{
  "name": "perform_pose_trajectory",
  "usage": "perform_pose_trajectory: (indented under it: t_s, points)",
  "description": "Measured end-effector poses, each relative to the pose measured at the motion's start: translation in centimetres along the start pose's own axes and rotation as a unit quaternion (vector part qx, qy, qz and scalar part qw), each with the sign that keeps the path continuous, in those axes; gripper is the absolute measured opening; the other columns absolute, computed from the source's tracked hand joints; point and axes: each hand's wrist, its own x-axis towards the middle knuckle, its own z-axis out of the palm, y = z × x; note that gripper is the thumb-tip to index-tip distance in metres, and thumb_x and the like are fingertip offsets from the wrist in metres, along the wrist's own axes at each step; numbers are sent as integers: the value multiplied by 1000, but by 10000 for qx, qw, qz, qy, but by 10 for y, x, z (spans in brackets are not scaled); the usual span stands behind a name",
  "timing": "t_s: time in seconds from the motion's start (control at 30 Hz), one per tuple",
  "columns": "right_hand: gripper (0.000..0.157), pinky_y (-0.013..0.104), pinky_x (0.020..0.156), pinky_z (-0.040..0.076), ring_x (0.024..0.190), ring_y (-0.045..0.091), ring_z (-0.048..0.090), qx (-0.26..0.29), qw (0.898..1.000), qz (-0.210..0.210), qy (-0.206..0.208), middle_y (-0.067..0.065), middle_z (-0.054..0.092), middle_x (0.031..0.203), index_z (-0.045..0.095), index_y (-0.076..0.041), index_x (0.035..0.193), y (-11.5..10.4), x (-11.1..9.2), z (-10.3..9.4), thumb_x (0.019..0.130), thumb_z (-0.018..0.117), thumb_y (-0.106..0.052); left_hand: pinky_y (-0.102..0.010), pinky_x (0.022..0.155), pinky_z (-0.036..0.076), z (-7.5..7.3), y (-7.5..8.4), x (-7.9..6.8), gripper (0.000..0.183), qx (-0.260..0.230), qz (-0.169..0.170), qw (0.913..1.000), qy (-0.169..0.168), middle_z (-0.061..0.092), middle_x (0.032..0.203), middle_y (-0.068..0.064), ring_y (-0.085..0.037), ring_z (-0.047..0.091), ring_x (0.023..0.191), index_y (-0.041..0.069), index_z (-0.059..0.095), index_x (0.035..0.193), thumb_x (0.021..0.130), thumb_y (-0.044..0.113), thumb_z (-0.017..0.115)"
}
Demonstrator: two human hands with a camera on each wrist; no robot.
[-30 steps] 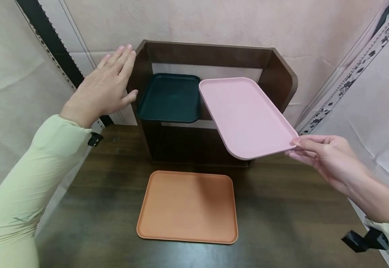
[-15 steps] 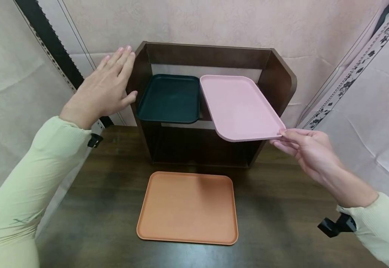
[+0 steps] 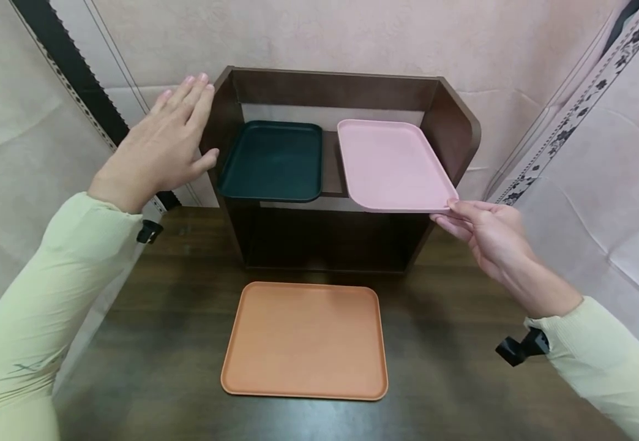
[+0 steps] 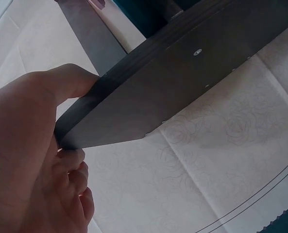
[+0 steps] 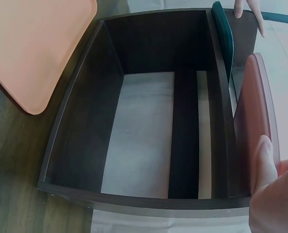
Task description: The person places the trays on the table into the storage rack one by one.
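Observation:
A pink tray (image 3: 393, 165) sits at the right of the upper level of a dark brown shelf unit (image 3: 333, 90). My right hand (image 3: 487, 236) pinches the tray's front right corner, thumb on top and fingers below. Whether the tray's underside fully rests on the shelf is hard to tell. To its left lies a dark green tray (image 3: 275, 160), apart from the pink one. My left hand (image 3: 160, 141) is at the unit's left side panel with fingers straight. In the left wrist view, the thumb (image 4: 73, 80) touches the panel's front edge, and the fingers lie along its outer side.
An orange tray (image 3: 305, 343) lies on the dark wooden table (image 3: 452, 380) in front of the unit. Below the upper board is the unit's lower compartment (image 5: 139, 131). Light patterned cloth (image 3: 330, 37) hangs behind and at both sides.
My right hand has moved forward and left, carrying the pink tray further back onto the upper level and turning it straighter. The left hand keeps its place on the side panel.

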Motion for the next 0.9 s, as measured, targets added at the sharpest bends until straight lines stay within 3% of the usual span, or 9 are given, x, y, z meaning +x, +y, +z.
perform_pose_trajectory:
  t_s: [0.13, 0.37, 0.9]
  points:
    - [11, 29, 83, 59, 85, 21, 75, 376, 9993, -34, -59, 9, 71, 96, 70, 2, 94, 2, 5, 2, 83, 70, 2, -50, 125, -2, 0, 0, 0, 85, -3, 19, 10000, -3, -18, 162, -8, -29, -11, 152, 3, -11, 154, 99, 35, 46]
    - [9, 27, 86, 58, 86, 17, 75, -67, 9997, -194, 153, 5, 73, 94, 70, -3, 95, 6, 12, 6, 86, 70, -6, -48, 125, -3, 0, 0, 0, 85, -45, -8, 10000, -17, -18, 162, -7, -28, -12, 152, 4, -12, 153, 99, 35, 45]
    - [12, 29, 85, 58, 84, 20, 75, 107, 9994, -178, 269, 8, 72, 95, 69, 0, 96, 13, 20, 6, 85, 70, -4, -48, 125, -3, 2, 0, 0, 85, -75, -49, 10000, 27, -17, 162, -7, -28, -11, 152, 5, -12, 154, 99, 35, 46]
